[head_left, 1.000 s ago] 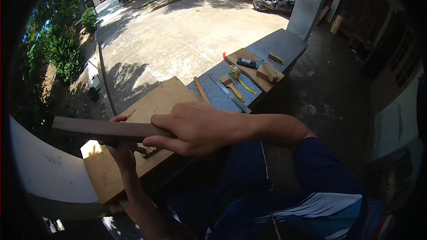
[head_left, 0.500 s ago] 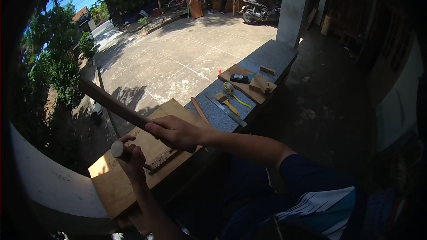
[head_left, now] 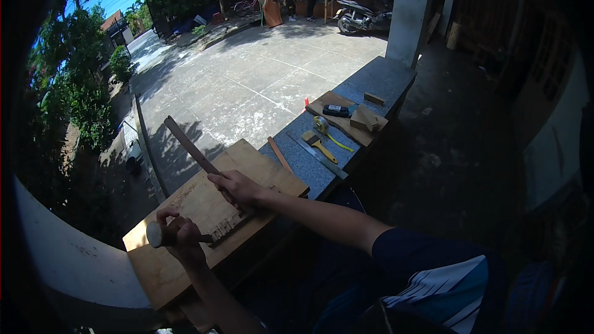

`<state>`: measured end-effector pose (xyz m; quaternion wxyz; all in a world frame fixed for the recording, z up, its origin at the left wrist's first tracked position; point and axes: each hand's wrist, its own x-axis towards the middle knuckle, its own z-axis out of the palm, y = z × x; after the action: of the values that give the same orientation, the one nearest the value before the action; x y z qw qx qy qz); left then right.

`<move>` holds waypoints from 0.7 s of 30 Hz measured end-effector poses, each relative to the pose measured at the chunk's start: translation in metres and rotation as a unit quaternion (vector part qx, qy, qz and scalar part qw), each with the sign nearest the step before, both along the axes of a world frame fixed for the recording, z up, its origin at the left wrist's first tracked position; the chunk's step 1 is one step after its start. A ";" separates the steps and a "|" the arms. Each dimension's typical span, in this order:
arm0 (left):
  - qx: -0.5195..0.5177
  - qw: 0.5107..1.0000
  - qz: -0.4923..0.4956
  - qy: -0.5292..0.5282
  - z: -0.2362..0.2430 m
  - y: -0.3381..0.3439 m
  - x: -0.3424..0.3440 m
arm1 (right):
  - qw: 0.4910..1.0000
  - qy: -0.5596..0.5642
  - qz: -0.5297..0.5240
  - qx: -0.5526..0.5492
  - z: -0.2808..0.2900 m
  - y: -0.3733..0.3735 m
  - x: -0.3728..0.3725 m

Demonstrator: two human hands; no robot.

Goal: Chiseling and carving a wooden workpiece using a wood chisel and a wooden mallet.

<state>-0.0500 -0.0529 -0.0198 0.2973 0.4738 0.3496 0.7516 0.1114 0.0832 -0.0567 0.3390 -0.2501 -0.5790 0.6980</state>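
Note:
My left hand (head_left: 184, 242) is wrapped round a chisel (head_left: 156, 234); its round, pale handle end points left and its dark blade slants toward the wood. By the blade lies a narrow wooden piece (head_left: 224, 227) with a row of notches cut into it, partly covered by my right hand's shadow. In my right hand (head_left: 238, 188) is a long wooden stick (head_left: 189, 144), gripped near its lower end and tilted up to the left. Under both hands is a plywood board (head_left: 154, 266), with wood chips scattered on its far part.
On the grey stone ledge (head_left: 371, 74) lie a brush (head_left: 320, 147), a tape measure (head_left: 322, 125), a metal ruler (head_left: 315, 156), a wooden strip (head_left: 279, 153), a board (head_left: 334, 100) and small wood blocks (head_left: 365, 117). A pillar (head_left: 409, 12) rises at the ledge's far end. People stand far off.
My right hand has come down a little, and the stick's far end has swung right and away. The chisel's handle end has dropped lower and left with my left hand.

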 end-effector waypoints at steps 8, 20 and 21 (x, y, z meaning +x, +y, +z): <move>0.104 0.986 -0.039 -0.122 -0.026 -0.018 -0.032 | 0.998 -0.024 0.015 0.054 0.003 -0.008 0.001; 0.154 0.955 0.075 -0.244 -0.040 -0.034 -0.038 | 0.998 -0.040 0.013 0.039 0.008 -0.012 0.004; 0.154 0.954 0.076 -0.244 -0.038 -0.034 -0.035 | 0.998 -0.042 0.011 0.039 0.008 -0.011 0.004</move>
<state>-0.0846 -0.0869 -0.0583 0.2390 0.2879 0.1813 0.9095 0.1157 0.0718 -0.0488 0.3162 -0.2590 -0.6223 0.6676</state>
